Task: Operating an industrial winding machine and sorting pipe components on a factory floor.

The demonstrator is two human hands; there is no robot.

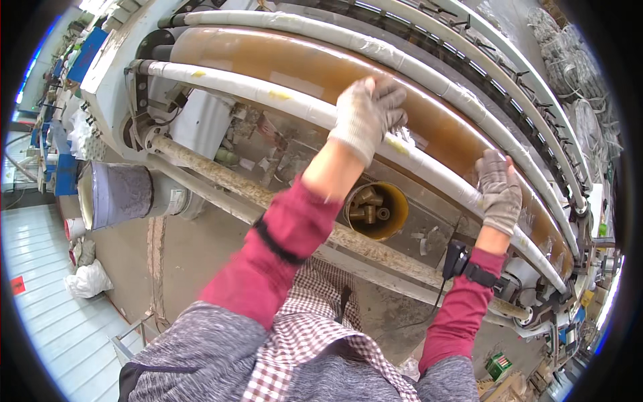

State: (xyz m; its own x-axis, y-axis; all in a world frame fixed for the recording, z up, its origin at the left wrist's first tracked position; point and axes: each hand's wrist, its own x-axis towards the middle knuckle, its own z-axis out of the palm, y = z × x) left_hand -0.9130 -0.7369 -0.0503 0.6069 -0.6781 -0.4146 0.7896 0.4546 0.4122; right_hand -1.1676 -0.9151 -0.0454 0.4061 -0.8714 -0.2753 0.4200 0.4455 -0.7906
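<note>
Head view: left hand, gloved, lies with fingers spread over the white wrapped pipe, reaching onto the brown roller behind it. Right hand, also gloved, presses flat and open on the same pipe farther along. Yellow cup of brass fittings sits below, between both forearms, on the machine frame.

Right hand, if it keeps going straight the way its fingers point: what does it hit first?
Likely the wide brown belt. The right hand rests on the white-wrapped roller, fingers pointing up and away over it; the belt lies just beyond. Depth is unclear.
</note>
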